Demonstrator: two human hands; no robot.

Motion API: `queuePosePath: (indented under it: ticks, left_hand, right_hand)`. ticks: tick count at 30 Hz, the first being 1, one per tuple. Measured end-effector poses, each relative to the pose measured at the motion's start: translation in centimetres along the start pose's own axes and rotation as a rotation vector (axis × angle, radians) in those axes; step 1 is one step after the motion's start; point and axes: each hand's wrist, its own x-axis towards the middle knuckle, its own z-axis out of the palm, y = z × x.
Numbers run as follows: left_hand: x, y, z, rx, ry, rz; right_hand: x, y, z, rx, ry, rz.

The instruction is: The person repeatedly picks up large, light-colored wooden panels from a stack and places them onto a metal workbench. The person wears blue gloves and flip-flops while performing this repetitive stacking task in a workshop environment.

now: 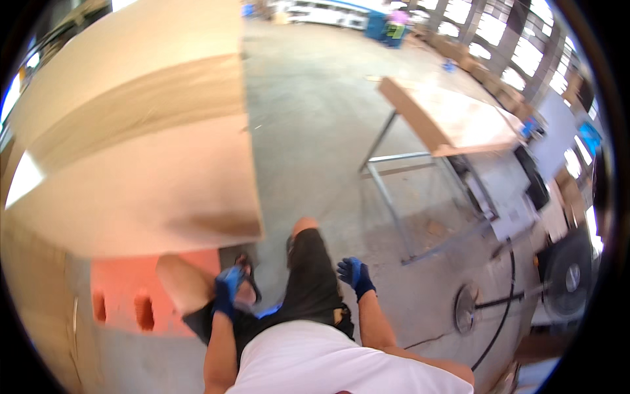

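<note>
My left hand [227, 289], in a blue work glove, hangs beside my bent left knee. It is smeared by motion, so I cannot make out how its fingers lie. My right hand [356, 276] wears a matching glove and is held out to the right of my right thigh. Its fingers are loosely apart with nothing between them. Nearest to the left hand is a large stack of plywood sheets [164, 164], its near corner just ahead. Under it sits an orange plastic base [125, 282] with dark oblong holes. Neither hand touches the sheets.
To the right, a metal-legged stand [394, 190] carries a wood-coloured board [453, 118]. A black floor fan [567, 279] with a round base [466, 308] stands at the lower right, near a dark cable [505, 322]. Far back, a person [396, 26] is beside a blue bin.
</note>
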Motion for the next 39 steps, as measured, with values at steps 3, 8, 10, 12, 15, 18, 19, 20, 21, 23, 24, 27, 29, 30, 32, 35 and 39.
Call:
queuePosePath:
  ticks: [3,8,10,12,15,18,19,20,21,23,24,27,29,30,32,35,39]
  left_hand:
    - [-0.9,0.9,-0.4,-0.964,-0.125,-0.763]
    - [-0.6,-3.2,5.8,-1.893,-0.445,-0.99]
    - [0.7,-6.3,9.4,-2.11,-0.9,-0.865]
    - [1.2,-7.9,12.5,-1.619,-1.059,-1.036]
    - [4.5,-8.2,14.8,-1.272,-1.055,-1.232]
    - [10.6,-5.9,15.5,-1.191,-1.085,-1.208]
    - [12.8,-4.7,15.4,-1.175,-1.094,-1.186]
    - [14.7,-3.3,15.2,-1.161,-1.097,-1.164]
    - [16.4,-1.7,14.9,-1.14,-1.104,-1.144]
    - [19.7,1.9,14.0,-1.123,-1.102,-1.089]
    - [21.3,3.7,13.4,-1.12,-1.096,-1.056]
    - [25.3,9.3,11.1,-1.115,-1.061,-0.954]
    - [27.0,12.8,9.7,-1.109,-1.024,-0.874]
    - [27.5,14.5,8.9,-1.101,-0.995,-0.821]
    - [28.0,17.4,7.3,-1.073,-0.925,-0.689]
    - [27.5,21.1,3.9,-0.848,-0.644,-0.054]
    - [31.1,28.3,1.9,-1.055,-0.628,-0.393]
  right_hand:
    - [-2.4,-5.4,0.6,0.176,-0.071,-0.178]
    - [-6.3,-16.1,1.5,0.55,-0.163,-0.508]
    - [-8.1,-21.0,1.6,0.63,-0.166,-0.62]
    - [-10.1,-25.4,1.7,0.555,-0.114,-0.696]
    - [-12.1,-32.1,2.4,0.401,-0.007,-0.71]
    - [-11.8,-37.2,3.5,0.344,0.118,-0.651]
    - [-11.3,-38.6,3.7,0.303,0.108,-0.625]
    - [-11.1,-39.8,3.7,0.258,0.17,-0.592]
    - [-10.5,-40.3,3.8,0.258,0.248,-0.581]
    - [-9.7,-41.2,3.7,0.224,0.332,-0.571]
    - [-9.5,-41.5,3.5,0.206,0.372,-0.56]
    - [-9.4,-41.9,2.9,0.26,0.375,-0.512]
    - [-9.5,-41.9,2.7,0.285,0.326,-0.485]
    - [-9.6,-42.0,2.7,0.315,0.309,-0.478]
    - [-9.9,-41.9,2.9,0.358,0.304,-0.471]
    - [-11.1,-40.8,3.8,0.401,0.336,-0.467]
    - [-15.1,-37.7,6.6,0.44,0.183,-0.294]
